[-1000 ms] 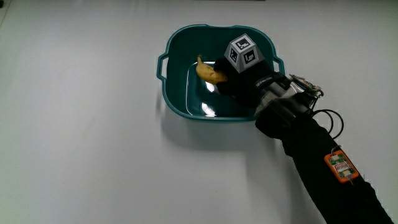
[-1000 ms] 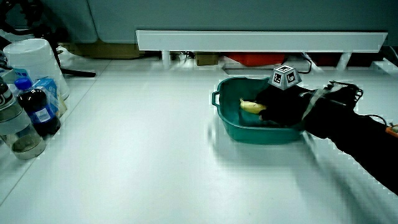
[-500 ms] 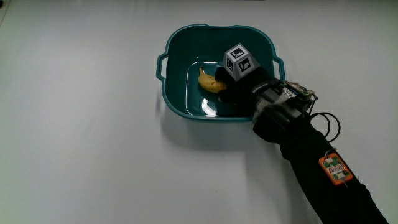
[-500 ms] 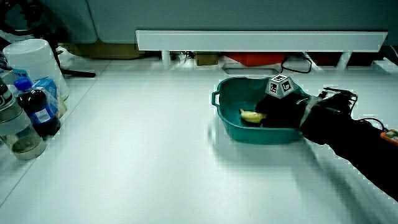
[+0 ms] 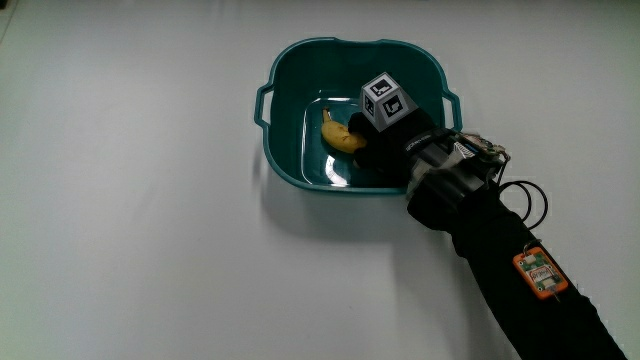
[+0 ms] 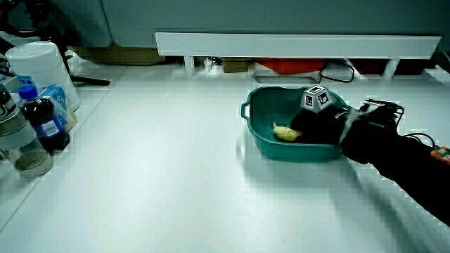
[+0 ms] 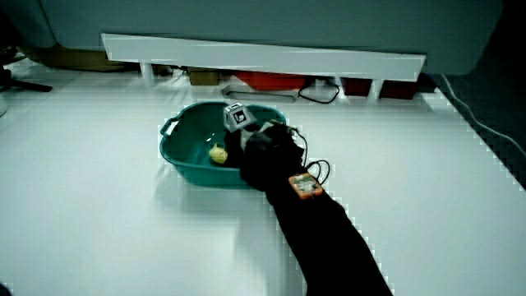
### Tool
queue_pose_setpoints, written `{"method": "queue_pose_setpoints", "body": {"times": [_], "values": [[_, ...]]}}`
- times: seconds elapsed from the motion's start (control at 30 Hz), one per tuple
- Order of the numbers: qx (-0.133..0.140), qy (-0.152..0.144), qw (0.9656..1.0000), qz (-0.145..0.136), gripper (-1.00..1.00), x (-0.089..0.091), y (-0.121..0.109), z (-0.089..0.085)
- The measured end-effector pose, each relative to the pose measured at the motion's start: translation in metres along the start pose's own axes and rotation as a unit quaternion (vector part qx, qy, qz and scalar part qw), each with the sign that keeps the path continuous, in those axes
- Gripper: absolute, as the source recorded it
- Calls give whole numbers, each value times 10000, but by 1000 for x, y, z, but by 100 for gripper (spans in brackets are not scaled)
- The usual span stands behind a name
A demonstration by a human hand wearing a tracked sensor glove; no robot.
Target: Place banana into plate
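A teal basin (image 5: 300,50) with two handles stands on the white table; it shows in both side views (image 6: 247,112) (image 7: 168,131). A yellow banana (image 5: 338,135) lies low inside it, near the basin floor, also visible in both side views (image 6: 283,131) (image 7: 218,153). The gloved hand (image 5: 385,140) reaches into the basin over the rim nearest the person, and its curled fingers cover one end of the banana. The patterned cube (image 5: 388,97) sits on the back of the hand. The finger grip itself is mostly hidden under the hand.
In a side view, a dark bottle (image 6: 46,126), a clear jar (image 6: 21,151) and a white tub (image 6: 42,67) stand at the table's edge. A low white partition (image 6: 295,46) closes the table. An orange tag (image 5: 540,273) sits on the forearm.
The hand has lowered the banana deeper into the basin and drawn slightly toward the person. Since half a second ago almost nothing has moved.
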Motion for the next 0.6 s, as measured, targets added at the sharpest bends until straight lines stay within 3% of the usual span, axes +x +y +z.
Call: {"method": "queue_pose_setpoints", "body": {"times": [0.1, 0.27, 0.3, 0.37, 0.6], "values": [[-35, 20, 10000, -13, -35, 1, 1, -2], [-326, 329, 9989, -62, -57, 9, 6, -8], [-244, 464, 9986, -78, -61, 12, 4, -6], [-362, 743, 9965, -118, -70, 17, 4, -8], [-285, 963, 9949, -84, -100, 21, 0, -5]]}}
